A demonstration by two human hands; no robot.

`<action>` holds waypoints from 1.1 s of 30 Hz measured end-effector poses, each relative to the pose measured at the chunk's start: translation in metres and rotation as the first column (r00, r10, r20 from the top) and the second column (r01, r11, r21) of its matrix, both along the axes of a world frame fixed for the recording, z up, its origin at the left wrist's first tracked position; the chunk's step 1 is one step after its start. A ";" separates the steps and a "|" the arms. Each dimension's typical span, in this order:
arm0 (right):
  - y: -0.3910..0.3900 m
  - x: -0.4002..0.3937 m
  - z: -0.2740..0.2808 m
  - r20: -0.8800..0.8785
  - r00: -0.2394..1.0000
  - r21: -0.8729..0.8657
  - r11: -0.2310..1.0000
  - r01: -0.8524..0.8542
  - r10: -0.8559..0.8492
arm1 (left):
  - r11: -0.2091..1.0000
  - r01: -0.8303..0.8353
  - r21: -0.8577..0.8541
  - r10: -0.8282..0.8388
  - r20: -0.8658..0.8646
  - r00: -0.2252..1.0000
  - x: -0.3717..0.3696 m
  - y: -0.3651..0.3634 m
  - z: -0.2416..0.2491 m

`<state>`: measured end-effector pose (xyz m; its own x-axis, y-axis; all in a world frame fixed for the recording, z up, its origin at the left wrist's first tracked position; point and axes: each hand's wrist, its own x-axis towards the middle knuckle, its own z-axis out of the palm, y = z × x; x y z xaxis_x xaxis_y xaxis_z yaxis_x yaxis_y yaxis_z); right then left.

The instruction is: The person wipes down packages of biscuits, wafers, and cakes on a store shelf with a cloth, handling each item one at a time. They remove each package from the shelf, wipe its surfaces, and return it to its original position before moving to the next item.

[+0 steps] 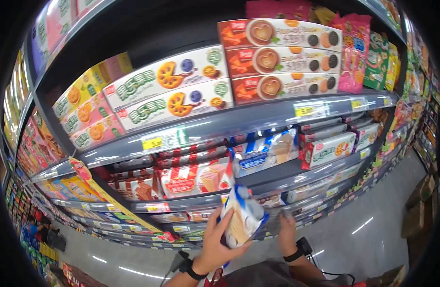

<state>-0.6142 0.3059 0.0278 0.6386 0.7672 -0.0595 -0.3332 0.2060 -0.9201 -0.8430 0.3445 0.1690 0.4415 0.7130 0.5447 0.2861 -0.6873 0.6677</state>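
My left hand (219,239) is wrapped round a blue and white pack of wafer biscuits (243,220), held tilted in front of the lower shelves. Wafer pictures show on its face. To the right of the pack, apart from it, my right hand (287,230) is raised; its fingertips are smeared by motion, so I cannot make out whether they hold anything. Similar blue and white wafer packs (265,153) stand on the shelf above, beside red and white strawberry wafer packs (197,177).
The upper shelf carries white biscuit boxes (174,103) and stacked orange and white boxes (282,60). Its price-tag rail (229,122) juts forward. A yellow strip (102,193) hangs at the left. Cardboard boxes (416,215) stand at right on the grey floor (368,244).
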 end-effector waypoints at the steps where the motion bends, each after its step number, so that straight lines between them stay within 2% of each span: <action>1: -0.005 0.003 -0.004 0.060 0.998 -0.004 1.000 0.000 0.000 | 0.998 0.051 0.022 -0.051 0.002 0.999 0.015 0.009 0.023; 4: -0.020 0.015 -0.014 0.199 0.980 -0.021 1.000 0.004 0.000 | 0.920 0.118 0.374 -0.055 -0.175 0.983 0.067 0.033 0.083; 9: -0.057 0.053 0.000 0.290 0.956 -0.048 0.997 0.058 -0.041 | 0.788 0.182 0.589 0.023 -0.322 0.946 0.141 0.060 0.115; 10: -0.065 0.062 -0.009 0.258 0.963 -0.047 0.995 0.085 -0.070 | 0.766 0.189 0.614 0.045 -0.345 0.938 0.151 0.065 0.114; 12: -0.077 0.083 -0.029 0.193 0.974 -0.047 0.990 0.130 -0.118 | 0.738 0.206 0.643 0.102 -0.408 0.907 0.169 0.077 0.105; 15: -0.094 0.107 -0.018 0.079 0.989 -0.072 0.989 0.131 -0.125 | 0.695 0.221 0.684 0.219 -0.494 0.842 0.185 0.097 0.089; 19: -0.103 0.134 -0.004 0.055 0.987 -0.107 0.982 0.154 -0.149 | 0.697 0.223 0.682 0.326 -0.577 0.749 0.193 0.111 0.064; 22: -0.106 0.158 -0.014 0.093 0.987 -0.137 0.981 0.141 -0.129 | 0.750 0.184 0.635 0.303 -0.577 0.758 0.191 0.108 0.060; 29: -0.093 0.190 -0.033 0.112 0.992 -0.167 0.984 0.069 -0.050 | 0.750 0.144 0.645 0.379 -0.598 0.706 0.188 0.112 0.058; 33: -0.087 0.196 -0.025 0.094 0.996 -0.147 0.989 0.004 0.010 | 0.748 0.168 0.642 0.312 -0.564 0.765 0.190 0.113 0.048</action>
<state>-0.4183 0.2187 0.0027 0.6443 0.7566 -0.1116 -0.2442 0.0652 -0.9675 -0.6531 0.4572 0.2169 0.7963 0.3520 0.4920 0.5187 -0.8158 -0.2559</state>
